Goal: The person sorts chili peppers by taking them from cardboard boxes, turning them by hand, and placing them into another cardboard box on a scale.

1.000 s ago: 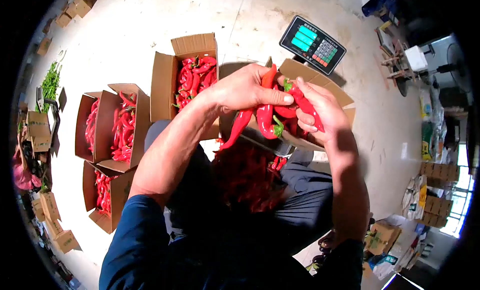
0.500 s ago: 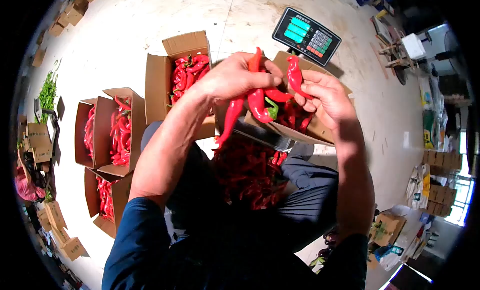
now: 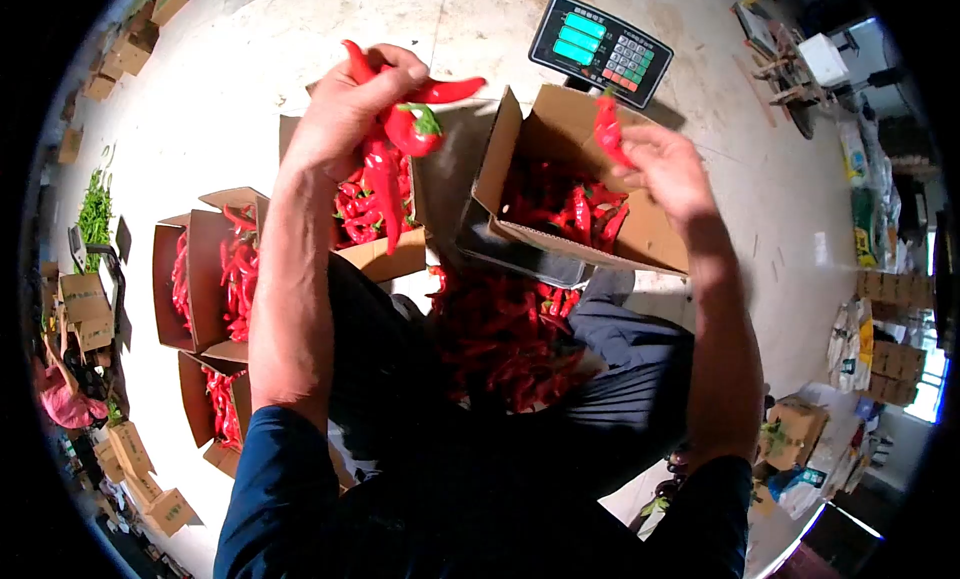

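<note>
L hand (image 3: 345,114) swung left w/ glossy red peppers (image 3: 382,184).

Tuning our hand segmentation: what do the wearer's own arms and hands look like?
Left hand and right hand are ungloved, no watch or wristband visible. The left forearm and right forearm are uncovered. Left sleeve is short and dark blue; right sleeve looks nearly black in shadow. No cables seen.

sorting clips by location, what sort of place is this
Probably a produce packing or storage space: several cardboard boxes hold red peppers, a weighing scale's lit display panel stands beside one, and long green produce is heaped at far left.
</note>
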{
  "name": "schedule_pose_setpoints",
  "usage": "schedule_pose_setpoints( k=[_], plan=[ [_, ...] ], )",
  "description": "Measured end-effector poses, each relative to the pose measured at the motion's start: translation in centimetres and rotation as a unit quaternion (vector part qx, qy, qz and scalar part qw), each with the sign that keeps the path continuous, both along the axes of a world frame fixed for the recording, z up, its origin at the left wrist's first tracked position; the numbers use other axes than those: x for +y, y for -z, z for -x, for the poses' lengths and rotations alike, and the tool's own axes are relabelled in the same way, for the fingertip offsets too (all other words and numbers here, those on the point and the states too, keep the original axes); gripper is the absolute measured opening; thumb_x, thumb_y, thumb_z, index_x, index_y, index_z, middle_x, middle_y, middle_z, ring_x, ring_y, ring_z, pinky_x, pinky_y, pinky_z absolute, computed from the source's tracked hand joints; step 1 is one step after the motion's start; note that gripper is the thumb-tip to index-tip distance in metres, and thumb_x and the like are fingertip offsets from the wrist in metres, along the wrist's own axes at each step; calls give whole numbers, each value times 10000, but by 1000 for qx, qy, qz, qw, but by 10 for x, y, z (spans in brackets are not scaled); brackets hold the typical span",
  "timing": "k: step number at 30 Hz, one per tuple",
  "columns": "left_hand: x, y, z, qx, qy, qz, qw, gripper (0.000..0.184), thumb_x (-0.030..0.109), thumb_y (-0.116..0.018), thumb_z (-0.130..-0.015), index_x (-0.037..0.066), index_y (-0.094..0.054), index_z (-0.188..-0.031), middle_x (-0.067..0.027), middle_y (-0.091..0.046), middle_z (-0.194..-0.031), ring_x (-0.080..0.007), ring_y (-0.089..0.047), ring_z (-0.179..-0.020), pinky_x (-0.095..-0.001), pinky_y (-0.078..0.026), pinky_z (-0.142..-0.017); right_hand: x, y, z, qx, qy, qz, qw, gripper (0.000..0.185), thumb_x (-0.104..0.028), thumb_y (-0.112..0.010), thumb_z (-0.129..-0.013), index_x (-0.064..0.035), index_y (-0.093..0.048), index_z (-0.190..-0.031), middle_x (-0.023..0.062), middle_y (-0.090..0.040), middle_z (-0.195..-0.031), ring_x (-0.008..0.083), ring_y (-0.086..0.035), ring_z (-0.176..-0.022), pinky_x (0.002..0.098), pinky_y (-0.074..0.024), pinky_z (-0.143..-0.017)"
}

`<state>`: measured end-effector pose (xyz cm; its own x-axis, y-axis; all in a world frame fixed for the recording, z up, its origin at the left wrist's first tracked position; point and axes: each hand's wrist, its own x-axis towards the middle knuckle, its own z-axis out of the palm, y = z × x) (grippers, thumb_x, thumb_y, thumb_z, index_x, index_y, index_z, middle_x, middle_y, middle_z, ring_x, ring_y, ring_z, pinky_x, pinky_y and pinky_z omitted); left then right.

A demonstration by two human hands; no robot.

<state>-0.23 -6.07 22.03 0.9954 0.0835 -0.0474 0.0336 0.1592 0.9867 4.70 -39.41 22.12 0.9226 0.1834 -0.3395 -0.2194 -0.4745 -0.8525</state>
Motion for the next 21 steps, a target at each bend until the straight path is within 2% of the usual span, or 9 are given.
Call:
schedule_pose_setpoints(
  k=[2, 4, 5, 7, 10, 12, 14, 17, 21],
  plan=[
    [-15, -6, 5, 8, 34, 29, 999, 169, 156, -713, -888, 26, -657, -980, -34, -649, -865, -106, -617, -741, -252, -524, -670, -15, 47, -16, -171, -96, 182, 964, 326, -203, -565, -954, 46, -625, -1156, 163, -696, -1093, 245, -678, -903, 354, -515, -876],
    [-25, -2, 1, -25, 74, 21, 997, 158, 144, -710, -889, 22, -657, -975, -32, -653, -871, -108, -622, -772, -251, -522, -705, 6, 23, 1, -210, -85, 192, 955, 323, -195, -551, -974, 59, -610, -1166, 173, -687, -1078, 232, -678, -890, 340, -531, -828],
    [-31, -3, 2, -22, 88, 40, 995, 159, 140, -712, -887, 17, -658, -971, -33, -656, -874, -109, -622, -782, -249, -519, -717, 15, 12, 7, -155, -86, 88, 980, 323, -191, -547, -981, 63, -602, -1173, 174, -684, -1069, 226, -677, -885, 332, -534, -811],
    [-41, -5, 2, 2, 114, 88, 990, 166, 135, -723, -877, 6, -661, -960, -36, -665, -887, -111, -624, -801, -244, -514, -734, 29, -5, 16, -37, -88, -118, 988, 323, -185, -539, -995, 70, -585, -1187, 176, -677, -1051, 215, -673, -874, 316, -539, -777],
    [-47, -9, 1, -3, 139, 64, 988, 153, 138, -722, -881, 43, -644, -972, -4, -632, -893, -86, -579, -788, -231, -484, -713, 43, -18, 35, -63, -115, -216, 968, 412, -143, -593, -973, 76, -494, -1307, 165, -668, -1026, 175, -657, -834, 289, -530, -743],
    [-52, -6, -1, -12, 140, 37, 989, 183, 120, -730, -869, 33, -651, -1008, -28, -663, -945, -101, -611, -848, -240, -502, -748, 47, -20, 40, -29, -119, -259, 958, 478, -152, -646, -950, 71, -472, -1335, 140, -671, -968, 157, -653, -825, 266, -519, -717],
    [-59, -3, -2, -24, 158, 64, 985, 374, 60, -737, -843, 24, -590, -1185, -49, -662, -1018, -135, -629, -929, -265, -523, -835, 49, -25, 40, 37, -118, -272, 954, 474, -168, -663, -945, 67, -490, -1319, 125, -673, -939, 148, -651, -812, 256, -514, -696],
    [-69, -3, 2, -45, 199, 61, 977, 720, 37, -768, -799, 55, -393, -1413, -55, -616, -1093, -127, -613, -947, -265, -518, -861, 53, -11, 40, 107, -76, -345, 929, 254, -184, -647, -960, 5, -585, -1118, 79, -661, -879, 107, -622, -730, 226, -477, -628],
    [-71, -6, 5, -53, 170, 76, 981, 935, 11, -766, -760, 73, -233, -1526, -80, -608, -1105, -129, -598, -965, -270, -498, -902, 52, -18, 41, 103, -80, -356, 925, 160, -174, -617, -977, -37, -590, -1055, 48, -646, -854, 110, -605, -720, 237, -454, -618]
  ],
)
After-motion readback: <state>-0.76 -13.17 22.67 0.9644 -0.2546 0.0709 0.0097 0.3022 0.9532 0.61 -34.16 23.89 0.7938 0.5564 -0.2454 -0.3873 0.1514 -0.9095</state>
